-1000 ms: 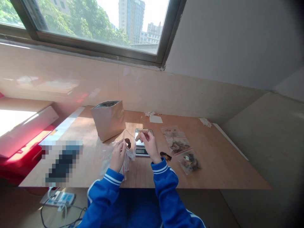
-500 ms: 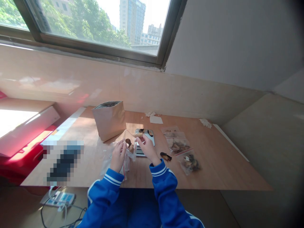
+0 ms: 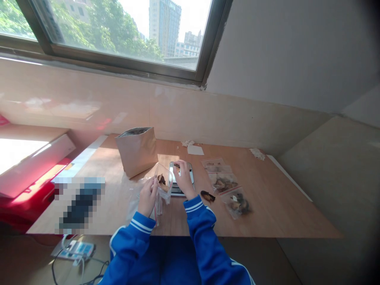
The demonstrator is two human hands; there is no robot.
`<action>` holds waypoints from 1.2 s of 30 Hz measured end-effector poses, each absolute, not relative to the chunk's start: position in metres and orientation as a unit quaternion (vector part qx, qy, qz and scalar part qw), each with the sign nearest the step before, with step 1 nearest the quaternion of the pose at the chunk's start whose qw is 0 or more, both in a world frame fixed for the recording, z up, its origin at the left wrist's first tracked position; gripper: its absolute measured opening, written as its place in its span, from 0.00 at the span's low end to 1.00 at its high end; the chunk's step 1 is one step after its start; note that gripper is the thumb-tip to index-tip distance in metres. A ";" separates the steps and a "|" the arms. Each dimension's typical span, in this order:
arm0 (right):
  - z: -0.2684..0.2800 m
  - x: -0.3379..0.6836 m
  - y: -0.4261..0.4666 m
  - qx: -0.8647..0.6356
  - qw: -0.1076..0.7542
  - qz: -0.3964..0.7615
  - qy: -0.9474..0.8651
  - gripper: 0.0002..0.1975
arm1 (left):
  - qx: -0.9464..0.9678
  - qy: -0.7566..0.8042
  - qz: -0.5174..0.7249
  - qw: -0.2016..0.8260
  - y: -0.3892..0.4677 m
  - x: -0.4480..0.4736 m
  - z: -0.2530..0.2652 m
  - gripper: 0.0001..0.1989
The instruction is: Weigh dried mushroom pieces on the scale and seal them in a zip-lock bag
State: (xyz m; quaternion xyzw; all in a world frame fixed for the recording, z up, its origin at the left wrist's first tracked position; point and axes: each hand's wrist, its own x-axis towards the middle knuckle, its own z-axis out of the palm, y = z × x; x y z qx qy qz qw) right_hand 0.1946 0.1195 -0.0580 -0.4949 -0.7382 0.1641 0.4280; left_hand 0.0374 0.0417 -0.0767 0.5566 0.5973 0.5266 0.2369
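Observation:
My left hand point(image 3: 148, 194) pinches the edge of a clear zip bag point(image 3: 168, 194), whose mouth gapes towards the right. Inside it lie dark brown and tan dried pieces point(image 3: 162, 180). Over a small digital scale point(image 3: 173, 189), my right hand point(image 3: 184, 179) has its fingers curled round a dried brown piece at the plate; the fingers partly hide it. Another dried piece point(image 3: 208, 196), black and tan, rests on the table to the right of the scale. Beneath my left hand lies a stack of empty zip bags point(image 3: 158, 208).
A kraft paper bag point(image 3: 137, 152) stands upright behind my left hand. Several filled zip bags point(image 3: 225, 184) lie to the right. White paper point(image 3: 195, 150) and crumpled tissue point(image 3: 257, 154) are near the wall. A blurred dark object point(image 3: 80, 206) and a power strip point(image 3: 77, 250) are at left.
A tan dried piece in my right hand has gone into the zip bag. The right hand has moved from the bag to the dried pieces on the scale. My left hand stays at the bag.

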 end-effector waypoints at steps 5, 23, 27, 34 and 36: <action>-0.102 0.211 0.151 -0.544 0.311 0.093 -0.774 0.25 | 0.544 0.611 0.518 0.250 0.040 0.035 -0.076 0.21; -0.103 0.208 0.156 -0.538 0.341 0.163 -0.753 0.10 | 0.512 0.612 0.520 0.304 0.038 0.036 -0.074 0.24; -0.083 0.207 0.152 -0.528 0.399 0.230 -0.714 0.12 | 0.518 0.611 0.513 0.307 0.038 0.037 -0.075 0.24; -0.014 0.189 0.122 -0.358 0.350 0.428 -0.752 0.15 | 0.543 0.603 0.517 0.273 0.039 0.040 -0.076 0.21; -0.002 0.186 0.115 -0.352 0.331 0.417 -0.770 0.14 | 0.547 0.604 0.511 0.273 0.038 0.041 -0.074 0.20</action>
